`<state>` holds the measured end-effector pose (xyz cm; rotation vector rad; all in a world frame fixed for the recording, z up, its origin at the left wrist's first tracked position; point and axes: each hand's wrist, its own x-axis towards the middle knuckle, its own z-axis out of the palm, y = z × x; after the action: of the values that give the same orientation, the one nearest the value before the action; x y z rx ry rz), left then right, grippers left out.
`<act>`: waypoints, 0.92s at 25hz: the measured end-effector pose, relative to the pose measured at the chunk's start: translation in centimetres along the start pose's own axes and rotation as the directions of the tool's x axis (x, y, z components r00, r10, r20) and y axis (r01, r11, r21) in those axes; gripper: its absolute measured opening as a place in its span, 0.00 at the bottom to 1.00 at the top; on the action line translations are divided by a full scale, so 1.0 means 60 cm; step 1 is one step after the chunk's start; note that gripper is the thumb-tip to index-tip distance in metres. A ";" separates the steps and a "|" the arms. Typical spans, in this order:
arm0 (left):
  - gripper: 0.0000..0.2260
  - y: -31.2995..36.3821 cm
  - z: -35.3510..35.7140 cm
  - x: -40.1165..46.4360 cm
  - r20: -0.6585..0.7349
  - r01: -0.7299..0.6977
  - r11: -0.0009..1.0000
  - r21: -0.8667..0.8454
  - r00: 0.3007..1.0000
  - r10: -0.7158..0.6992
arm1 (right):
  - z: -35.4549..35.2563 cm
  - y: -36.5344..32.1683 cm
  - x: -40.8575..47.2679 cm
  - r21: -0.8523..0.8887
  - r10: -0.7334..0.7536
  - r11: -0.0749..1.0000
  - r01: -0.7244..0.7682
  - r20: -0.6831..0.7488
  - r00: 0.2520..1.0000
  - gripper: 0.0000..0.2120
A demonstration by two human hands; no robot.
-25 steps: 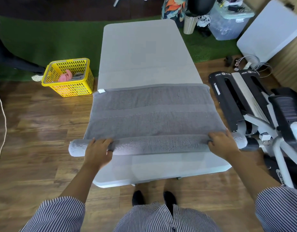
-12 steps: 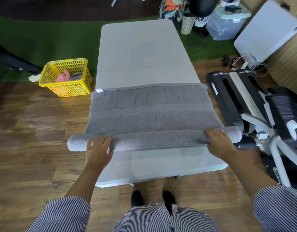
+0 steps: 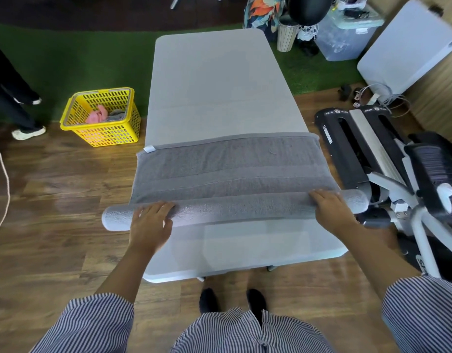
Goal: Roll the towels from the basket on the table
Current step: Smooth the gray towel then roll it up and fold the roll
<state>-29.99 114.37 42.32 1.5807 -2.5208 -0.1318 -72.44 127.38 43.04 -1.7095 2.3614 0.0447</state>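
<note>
While the grey towel (image 3: 235, 171) lies spread across the near half of the desk (image 3: 219, 80), its near edge is already wound into a roll (image 3: 235, 208) running left-right across lower centre of frame, both ends overhanging the desk sides

Left hand (image 3: 151, 220) sits on the roll near its left end, right hand (image 3: 330, 206) near the right end. Spacing looks deliberate: wide grip should keep the roll straight and the tension even, so it doesn't cone or drift to one side

Pose: both palms down, fingers laid forward over the top of the roll, fingertips pointing toward the flat part of the towel. Fingers look mostly straight, only gently curved to the roll's shape, pressing rather than gripping. Thumbs not clearly visible, so can't tell if they tuck under. Forearms come in from the bottom of frame, angled slightly inward, striped sleeves at the elbows

My read: mid-roll, roughly a third wound, flat stretch up to the far hem with the white tag (image 3: 149, 149) left to go

Yellow basket (image 3: 102, 117) sits on the floor at left of frame, just beside the desk, with pink and grey cloth inside, so likely more towels to do

Risk: overhanging ends may sag or loosen
</note>
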 end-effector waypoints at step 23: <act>0.21 -0.017 0.023 -0.009 0.017 0.002 1.000 -0.031 1.000 -0.001 | 0.004 0.003 0.004 0.119 0.026 0.993 -0.026 0.007 1.000 0.22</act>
<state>-29.09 114.40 40.73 1.5768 -2.5177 -0.1845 -72.63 127.22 42.75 -1.6220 2.3325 -0.0851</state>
